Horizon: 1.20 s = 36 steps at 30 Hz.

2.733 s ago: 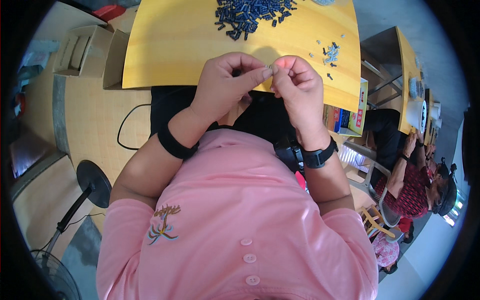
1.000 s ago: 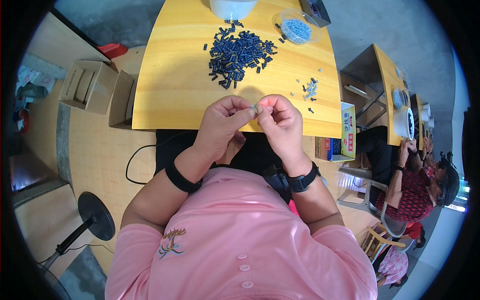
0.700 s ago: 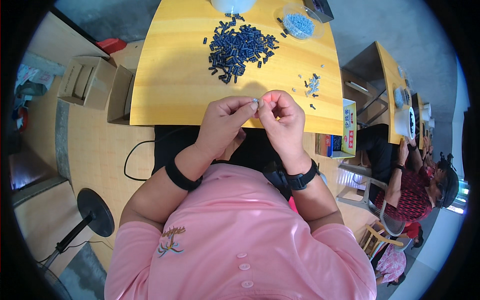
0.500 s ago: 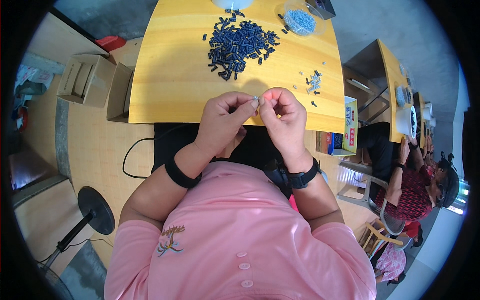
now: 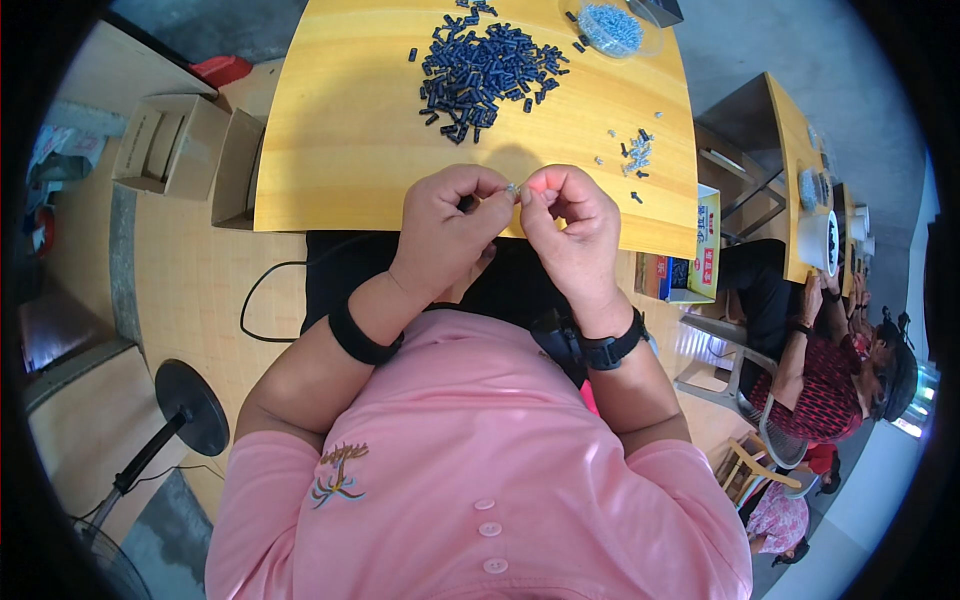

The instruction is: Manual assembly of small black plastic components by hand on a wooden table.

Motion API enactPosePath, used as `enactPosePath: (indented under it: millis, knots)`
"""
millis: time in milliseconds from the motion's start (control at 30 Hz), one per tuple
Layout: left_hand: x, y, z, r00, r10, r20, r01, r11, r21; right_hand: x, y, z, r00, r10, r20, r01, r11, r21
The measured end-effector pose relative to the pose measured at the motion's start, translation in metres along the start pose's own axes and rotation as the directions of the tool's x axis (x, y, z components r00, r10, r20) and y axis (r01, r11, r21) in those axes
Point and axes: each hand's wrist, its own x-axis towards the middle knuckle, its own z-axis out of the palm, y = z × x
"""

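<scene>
Just over the near edge of the wooden table, my left hand (image 5: pixel 452 222) is closed in a pinch on a small shiny, silvery piece (image 5: pixel 513 189). Beside it, my right hand (image 5: pixel 574 232) has thumb and forefinger pressed together, their tips close against the same piece. Whether anything else sits between the right fingertips is hidden. Beyond my hands lies a heap of small black tubular parts (image 5: pixel 485 78). To the right is a small scatter of silvery and black bits (image 5: pixel 637 152).
A clear round tub of small light-blue parts (image 5: pixel 610 30) stands at the far right of the table (image 5: pixel 340 150). Cardboard boxes (image 5: pixel 165 150) lie to the left, near a black fan stand (image 5: pixel 190 408). A printed carton (image 5: pixel 706 245) and a seated co-worker (image 5: pixel 815 380) are on the right.
The view has shifted slightly, so the table's contents appear a little higher. Both hands keep their pinch at the small shiny piece, with only a slight change of the fingers.
</scene>
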Motion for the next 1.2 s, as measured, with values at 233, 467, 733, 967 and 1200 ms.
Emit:
enactPosePath:
  millis: [233,467,733,967,1200]
  knots:
    - [0.000,-0.001,-0.001,0.998,0.063,-0.015,-0.062,0.997,0.047,0.000,0.000,0.000,0.999,0.037,0.018,-0.038,0.998,0.045]
    - [-0.001,0.003,0.000,0.992,-0.116,0.056,0.125,0.968,-0.216,0.005,-0.002,-0.009,0.939,0.290,0.188,-0.333,0.902,0.275]
    - [0.002,0.004,-0.006,0.907,-0.312,0.283,0.411,0.804,-0.430,0.011,0.008,-0.024,0.853,0.359,0.378,-0.500,0.768,0.400]
    - [0.002,0.005,-0.006,0.873,-0.332,0.358,0.476,0.745,-0.468,0.009,0.015,-0.027,0.867,0.323,0.379,-0.470,0.784,0.407]
    - [0.001,0.005,-0.001,0.864,-0.365,0.348,0.495,0.743,-0.450,0.007,0.013,-0.029,0.868,0.335,0.367,-0.472,0.786,0.399]
